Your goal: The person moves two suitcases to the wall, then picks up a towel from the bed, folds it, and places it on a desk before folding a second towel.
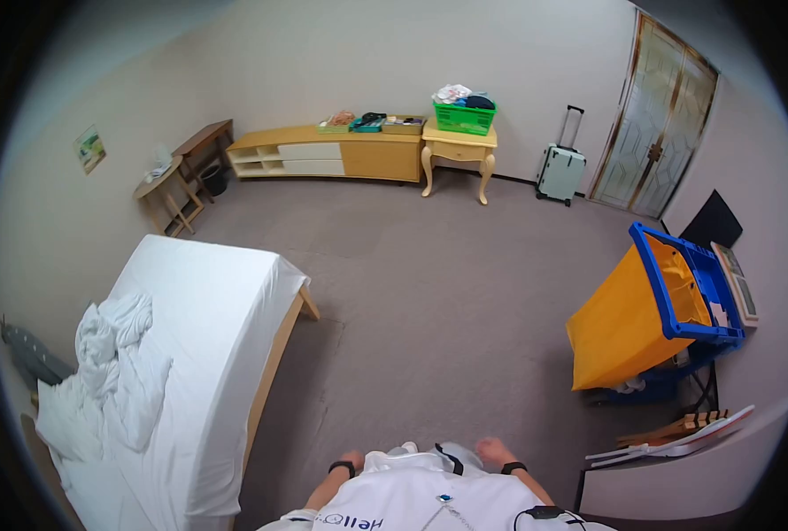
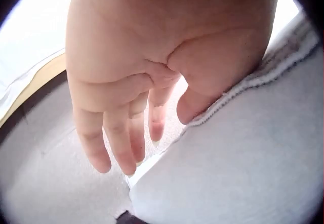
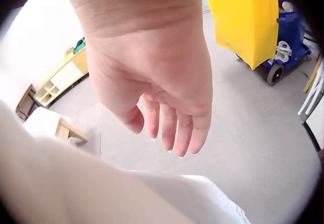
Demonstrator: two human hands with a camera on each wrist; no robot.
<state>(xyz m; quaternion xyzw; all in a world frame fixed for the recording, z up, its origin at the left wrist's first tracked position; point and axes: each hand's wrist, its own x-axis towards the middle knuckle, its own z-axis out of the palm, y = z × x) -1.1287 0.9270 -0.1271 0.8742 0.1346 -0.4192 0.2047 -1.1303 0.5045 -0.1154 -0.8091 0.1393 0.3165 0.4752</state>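
My left hand (image 1: 354,459) hangs at my side with nothing in it. In the left wrist view its fingers (image 2: 117,133) point loosely down and the thumb lies against pale clothing (image 2: 228,158). My right hand (image 1: 496,452) hangs on the other side, also holding nothing. The right wrist view shows its relaxed fingers (image 3: 185,133) over the grey floor, beside the white clothing (image 3: 192,193). To the left stands a bed with a white sheet (image 1: 208,274) and a crumpled white duvet (image 1: 119,380) on it.
A cleaning cart with a yellow bag (image 1: 615,319) and blue frame stands right, near folded white-framed items (image 1: 677,442). Along the far wall are a low cabinet (image 1: 314,159), a small table (image 1: 456,152) bearing a green basket (image 1: 465,119), a suitcase (image 1: 560,173) and double doors (image 1: 658,115).
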